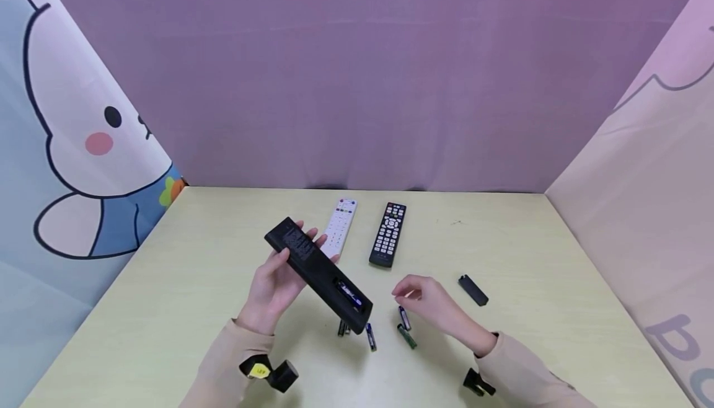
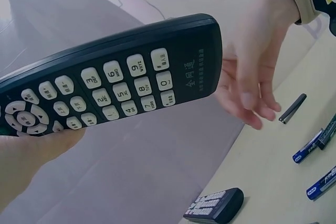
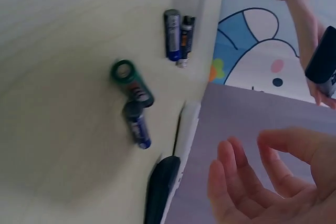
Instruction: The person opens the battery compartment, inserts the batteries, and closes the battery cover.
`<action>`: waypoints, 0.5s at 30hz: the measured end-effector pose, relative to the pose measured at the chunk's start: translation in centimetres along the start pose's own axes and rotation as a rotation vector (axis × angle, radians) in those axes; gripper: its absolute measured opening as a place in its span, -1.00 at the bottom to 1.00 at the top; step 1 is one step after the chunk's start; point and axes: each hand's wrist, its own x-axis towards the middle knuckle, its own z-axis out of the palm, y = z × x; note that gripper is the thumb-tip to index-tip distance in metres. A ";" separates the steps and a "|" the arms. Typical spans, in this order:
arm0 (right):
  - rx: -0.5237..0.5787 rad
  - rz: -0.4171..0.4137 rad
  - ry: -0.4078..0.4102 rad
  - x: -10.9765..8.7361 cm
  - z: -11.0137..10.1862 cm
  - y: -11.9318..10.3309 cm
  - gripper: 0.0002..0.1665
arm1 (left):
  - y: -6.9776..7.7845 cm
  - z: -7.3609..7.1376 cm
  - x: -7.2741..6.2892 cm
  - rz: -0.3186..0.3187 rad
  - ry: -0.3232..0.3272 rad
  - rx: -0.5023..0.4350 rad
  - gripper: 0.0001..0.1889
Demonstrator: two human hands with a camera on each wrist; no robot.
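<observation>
Tilted over the table, a black remote control (image 1: pixel 307 259) is gripped by my left hand (image 1: pixel 273 287), thumb on one edge. Its back faces the head camera, and a blue battery (image 1: pixel 349 294) lies in the uncovered battery compartment; the left wrist view shows its white buttons. My right hand (image 1: pixel 432 306) hovers to the right of the remote, fingers loosely bent and holding nothing; the right wrist view shows a gap between thumb and fingers. Below that hand lie a blue battery (image 1: pixel 404 318) and a green battery (image 1: pixel 406 336).
Another blue battery (image 1: pixel 370 337) lies below the held remote, near more partly hidden batteries (image 1: pixel 342 328). A black battery cover (image 1: pixel 473 290) rests at the right. Farther back lie a white remote (image 1: pixel 339 228) and a second black remote (image 1: pixel 388 234), before a purple cloth wall (image 1: pixel 357 85).
</observation>
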 end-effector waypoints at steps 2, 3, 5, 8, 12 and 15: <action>-0.032 0.006 0.003 0.0 0.0 0.4 -0.88 | 0.0 0.0 0.0 0.000 -0.001 -0.003 -0.61; -0.047 0.006 0.002 0.0 0.0 0.5 -0.88 | 0.1 -0.1 -0.1 0.000 -0.002 -0.004 -0.61; -0.072 0.011 0.000 0.0 0.0 0.9 -0.88 | 0.1 -0.1 -0.1 0.002 -0.001 -0.007 -0.61; -0.110 0.027 -0.003 0.0 0.1 1.4 -0.88 | 0.2 -0.1 -0.2 0.004 0.001 -0.009 -0.61; -0.135 0.097 -0.007 0.0 0.4 1.8 -0.86 | 0.4 -0.2 -0.2 0.003 -0.004 -0.014 -0.60; -0.139 0.152 -0.012 0.0 0.7 2.0 -0.85 | 0.4 -0.2 -0.2 -0.001 -0.012 -0.019 -0.60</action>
